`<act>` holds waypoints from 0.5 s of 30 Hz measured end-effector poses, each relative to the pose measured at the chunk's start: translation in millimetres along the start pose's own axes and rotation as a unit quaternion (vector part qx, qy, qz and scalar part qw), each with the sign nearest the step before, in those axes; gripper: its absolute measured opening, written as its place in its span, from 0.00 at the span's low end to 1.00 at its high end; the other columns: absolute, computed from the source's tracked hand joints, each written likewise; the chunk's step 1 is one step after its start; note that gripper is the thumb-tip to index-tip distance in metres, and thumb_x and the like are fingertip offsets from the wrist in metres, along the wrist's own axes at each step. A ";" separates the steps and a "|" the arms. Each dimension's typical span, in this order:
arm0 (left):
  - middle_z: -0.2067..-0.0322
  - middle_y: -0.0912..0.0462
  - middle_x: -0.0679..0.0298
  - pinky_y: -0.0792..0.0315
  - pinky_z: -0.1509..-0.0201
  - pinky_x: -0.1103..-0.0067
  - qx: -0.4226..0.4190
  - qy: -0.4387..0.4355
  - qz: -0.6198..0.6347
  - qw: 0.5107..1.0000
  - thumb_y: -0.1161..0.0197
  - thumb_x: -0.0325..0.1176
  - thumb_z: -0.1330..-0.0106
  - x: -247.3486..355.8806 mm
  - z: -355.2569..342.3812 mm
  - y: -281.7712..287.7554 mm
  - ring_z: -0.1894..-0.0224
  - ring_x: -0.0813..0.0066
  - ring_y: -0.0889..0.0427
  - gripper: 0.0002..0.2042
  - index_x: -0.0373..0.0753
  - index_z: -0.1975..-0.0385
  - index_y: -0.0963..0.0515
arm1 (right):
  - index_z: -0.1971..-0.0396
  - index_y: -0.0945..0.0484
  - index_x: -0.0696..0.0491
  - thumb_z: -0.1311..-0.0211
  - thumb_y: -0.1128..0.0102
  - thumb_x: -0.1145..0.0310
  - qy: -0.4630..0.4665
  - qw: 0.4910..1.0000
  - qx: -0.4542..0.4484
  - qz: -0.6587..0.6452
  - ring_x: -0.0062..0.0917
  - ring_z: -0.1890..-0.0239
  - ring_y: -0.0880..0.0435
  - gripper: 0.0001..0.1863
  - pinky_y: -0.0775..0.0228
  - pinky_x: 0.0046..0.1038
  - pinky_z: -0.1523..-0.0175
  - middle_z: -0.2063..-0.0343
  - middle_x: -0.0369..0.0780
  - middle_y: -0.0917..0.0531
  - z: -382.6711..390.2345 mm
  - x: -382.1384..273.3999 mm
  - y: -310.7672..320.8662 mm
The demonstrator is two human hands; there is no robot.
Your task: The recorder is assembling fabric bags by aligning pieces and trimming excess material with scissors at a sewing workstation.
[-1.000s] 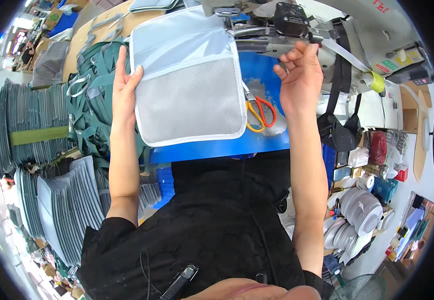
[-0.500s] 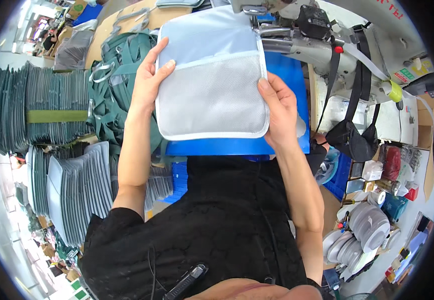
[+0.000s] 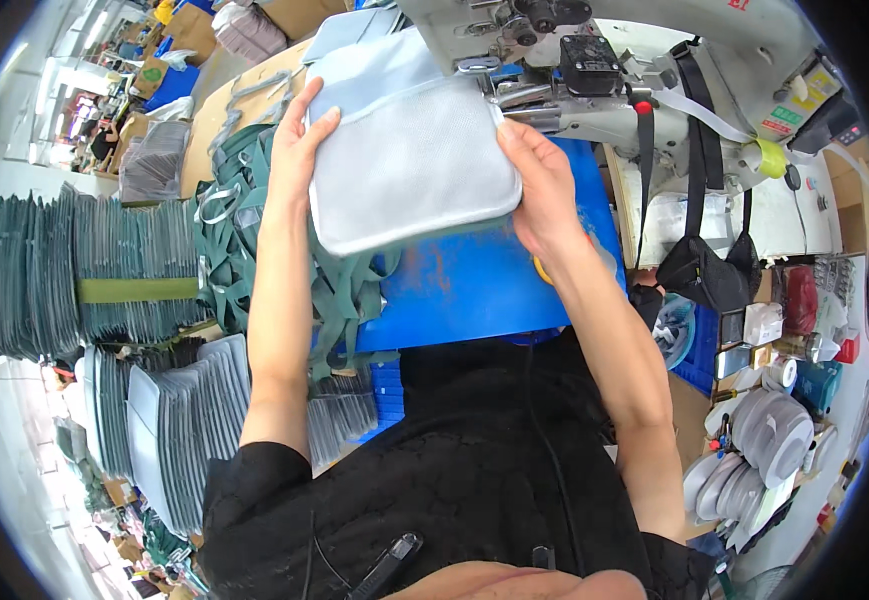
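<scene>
Cluttered sewing workshop, blue worktop (image 3: 474,285) under industrial sewing machine (image 3: 594,60). Light blue pouch with grey mesh front (image 3: 409,160) held flat above worktop, top right corner just at machine head. Left hand (image 3: 299,150) clamped on pouch's left edge, fingers spread up along side. Right hand (image 3: 544,190) clamped on right edge, thumb on mesh. Green webbing straps (image 3: 239,215) heaped left of pouch. Stacks of grey-green panels (image 3: 74,275) far left, bundled with olive band.

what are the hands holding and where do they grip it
Both hold one light blue pouch with a grey mesh front: the left hand grips its left edge, the right hand its right edge, beside the sewing machine.
</scene>
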State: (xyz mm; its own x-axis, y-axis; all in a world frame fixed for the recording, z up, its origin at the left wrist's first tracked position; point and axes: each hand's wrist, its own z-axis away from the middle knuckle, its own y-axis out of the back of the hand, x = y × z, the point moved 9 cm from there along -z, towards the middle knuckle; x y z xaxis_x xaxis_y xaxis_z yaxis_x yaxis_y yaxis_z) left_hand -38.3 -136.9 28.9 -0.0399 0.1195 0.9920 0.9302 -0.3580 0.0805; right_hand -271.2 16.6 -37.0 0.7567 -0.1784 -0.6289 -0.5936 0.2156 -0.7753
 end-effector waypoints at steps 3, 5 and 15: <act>0.35 0.27 0.54 0.28 0.36 0.76 0.021 -0.011 0.009 1.000 0.30 0.34 0.34 0.9 -11.7 3.9 0.40 0.71 0.22 0.38 0.32 0.26 0.40 | 0.48 0.18 0.58 0.27 0.36 0.63 0.009 0.980 0.000 0.196 0.08 0.75 0.29 0.16 0.41 0.14 0.71 0.76 0.24 0.23 7.4 -19.7 8.8; 0.35 0.27 0.53 0.28 0.36 0.76 0.045 -0.014 0.021 0.999 0.29 0.34 0.34 -1.0 -10.5 9.8 0.39 0.70 0.22 0.39 0.31 0.26 0.41 | 0.48 0.18 0.57 0.28 0.36 0.65 0.088 0.940 0.004 0.328 0.08 0.74 0.29 0.15 0.39 0.14 0.70 0.76 0.24 0.24 28.6 -60.4 12.6; 0.56 0.13 0.58 0.19 0.54 0.74 -0.038 0.065 0.189 0.979 0.31 0.36 0.33 -40.5 2.2 -0.7 0.57 0.71 0.13 0.21 0.31 0.45 0.22 | 0.42 0.20 0.62 0.33 0.30 0.57 0.527 0.467 0.298 0.645 0.24 0.46 0.18 0.28 0.30 0.26 0.39 0.47 0.42 0.15 69.9 -505.4 58.2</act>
State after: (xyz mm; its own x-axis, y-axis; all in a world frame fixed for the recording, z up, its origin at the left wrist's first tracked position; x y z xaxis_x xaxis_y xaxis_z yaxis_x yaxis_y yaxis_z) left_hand -36.5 -139.5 -11.6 0.2521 -0.1521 0.9557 0.8580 -0.4215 -0.2934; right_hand -669.0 186.5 239.7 -0.8658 0.1619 -0.4734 0.0484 0.9689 0.2428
